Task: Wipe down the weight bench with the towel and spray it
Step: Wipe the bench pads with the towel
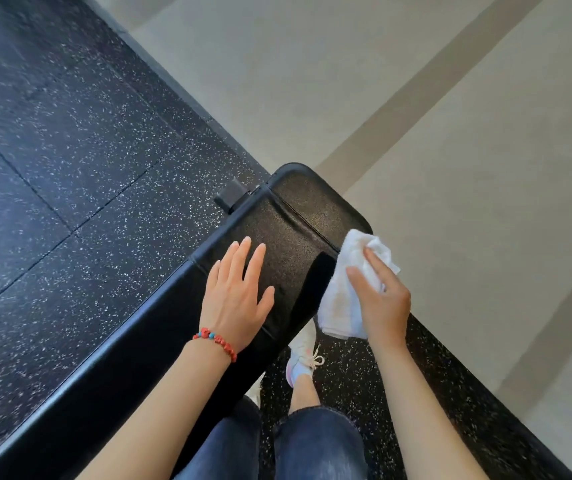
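The black padded weight bench (298, 216) runs diagonally from the lower left to its rounded end at mid-frame. My left hand (236, 292), with a red bead bracelet at the wrist, rests flat on the pad with straight fingers. My right hand (379, 292) grips a crumpled white towel (341, 296) against the bench's right side edge, near the end. No spray bottle is in view.
Black speckled rubber flooring (69, 150) lies left of the bench and under my feet. Beige floor with darker stripes (450, 116) fills the right and top. My white sneaker (303, 355) and jeans show below the bench. A black bracket (230, 197) sticks out near the bench end.
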### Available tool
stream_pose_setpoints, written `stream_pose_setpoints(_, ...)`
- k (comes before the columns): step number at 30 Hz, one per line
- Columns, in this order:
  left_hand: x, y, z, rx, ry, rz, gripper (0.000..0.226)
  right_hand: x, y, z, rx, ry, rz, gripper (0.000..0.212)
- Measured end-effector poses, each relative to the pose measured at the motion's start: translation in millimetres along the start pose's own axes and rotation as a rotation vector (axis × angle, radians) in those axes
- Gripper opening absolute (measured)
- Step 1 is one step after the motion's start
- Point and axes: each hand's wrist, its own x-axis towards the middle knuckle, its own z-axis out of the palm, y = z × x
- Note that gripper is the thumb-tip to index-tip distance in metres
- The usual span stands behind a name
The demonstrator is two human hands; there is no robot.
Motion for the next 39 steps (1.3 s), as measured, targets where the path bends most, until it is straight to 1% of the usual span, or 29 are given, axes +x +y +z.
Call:
stream_pose_setpoints(4,-18.9,17.6,-31.1,0.006,-0.005,0.052,0.064,-39.3,-10.3,-26.1,0.141,0.053,0.047,0.042)
stream_pose_setpoints(9,-36.9,45.9,-61.9,0.03,-0.022,0.114,0.062,-81.8,-17.7,-61.7,0.244,0.093,0.066,0.044)
stream_pose_setpoints(17,-48.7,109.3,-84.7,0.069,-0.049,0.206,0.062,-102.6,-24.6,-134.8,0.328,0.166,0.06,0.043)
stream_pose_setpoints(21,-50.1,156.2,-82.9,0.095,-0.053,0.239,0.06,-100.8,-17.0,-185.4,0.34,0.212,0.063,0.042)
stream_pose_setpoints(26,-50.2,231.1,-67.0,0.117,-0.04,0.29,0.057,-93.4,-0.1,-260.2,0.339,0.237,0.071,0.039)
stream_pose_setpoints(32,-35.5,325.9,-37.4,0.108,-0.089,0.336,0.058,-74.5,15.2,-346.0,0.32,0.272,0.069,0.035)
stream_pose_setpoints(36,-23.6,379.7,-28.5,0.101,-0.111,0.425,0.059,-61.5,20.4,-389.4,0.339,0.336,0.084,0.035)
stream_pose_setpoints(39,-11.8,407.3,-25.4,0.109,-0.134,0.468,0.058,-49.7,20.4,-409.8,0.345,0.373,0.093,0.034)
